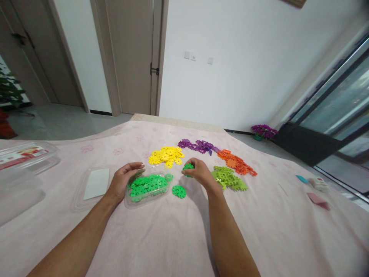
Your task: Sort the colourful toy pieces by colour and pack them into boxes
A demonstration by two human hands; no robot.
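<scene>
A clear plastic box (152,200) full of green snowflake discs (148,184) stands on the cloth in front of me. My left hand (122,179) is closed around its left end, fingers along the far rim. Between the thumb and fingers of my right hand (198,173) is a green snowflake disc (188,167), held to the right of the box; whether more than one is pinched there I cannot tell. Below it, more green discs (179,191) lie on the cloth beside the box's right end.
Beyond the box lie piles of yellow discs (167,156), purple discs (198,145), orange discs (236,163) and lime-green discs (229,179). Clear lids and containers (25,159) sit at the left, one with a white card (97,184). A pink paper (318,201) lies far right.
</scene>
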